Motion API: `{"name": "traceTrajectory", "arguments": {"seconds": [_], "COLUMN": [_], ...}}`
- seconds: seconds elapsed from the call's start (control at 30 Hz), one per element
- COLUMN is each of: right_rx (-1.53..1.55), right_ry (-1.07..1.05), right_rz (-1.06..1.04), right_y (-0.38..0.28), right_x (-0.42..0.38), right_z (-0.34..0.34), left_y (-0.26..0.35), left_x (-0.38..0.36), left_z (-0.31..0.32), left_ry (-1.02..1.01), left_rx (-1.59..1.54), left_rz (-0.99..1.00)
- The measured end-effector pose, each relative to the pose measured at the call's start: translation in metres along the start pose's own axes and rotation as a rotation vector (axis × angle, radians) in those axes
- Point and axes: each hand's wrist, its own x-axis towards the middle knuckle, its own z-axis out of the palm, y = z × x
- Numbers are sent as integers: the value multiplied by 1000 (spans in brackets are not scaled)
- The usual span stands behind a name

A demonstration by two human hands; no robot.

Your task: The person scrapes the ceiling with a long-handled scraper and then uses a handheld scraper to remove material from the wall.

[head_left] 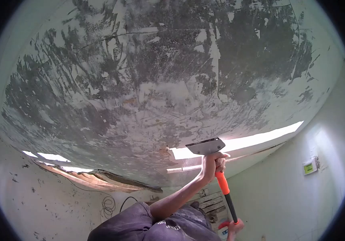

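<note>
A long-handled scraper [230, 201] slants up from the lower right, with a wide grey metal head [205, 146], an orange upper grip and a black shaft. My left hand [216, 163] is wrapped around it just below the head, its forearm reaching up across my dark shirt. Lower down, my right hand [235, 226] is closed at the orange-red end of the handle. In this view the head overlaps a bright window opening [256, 140]. Above it spreads a large patchy surface [172, 60], dark grey where the pale coating is off.
Brownish cloth [88, 179] hangs under bright openings on the left. A thin cable coil [108, 206] lies against the left wall. Wooden slats [213, 204] show behind my body. On the right wall is a small box with a green face [310, 166].
</note>
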Motion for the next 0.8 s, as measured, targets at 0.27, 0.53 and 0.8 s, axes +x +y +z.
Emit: {"name": "traceTrajectory", "arguments": {"seconds": [0.27,0.53,0.8], "right_rx": [-166,-60,107], "right_ry": [-79,29,-169], "right_rz": [-30,-75,75], "right_y": [0,14,-15], "right_x": [20,0,-51], "right_z": [-54,-12,19], "left_y": [1,10,7], "left_x": [-1,-4,-3], "left_z": [10,10,-3], "left_ry": [-33,-1,83], "left_rx": [-43,18,162], "left_rz": [-24,-71,-55]}}
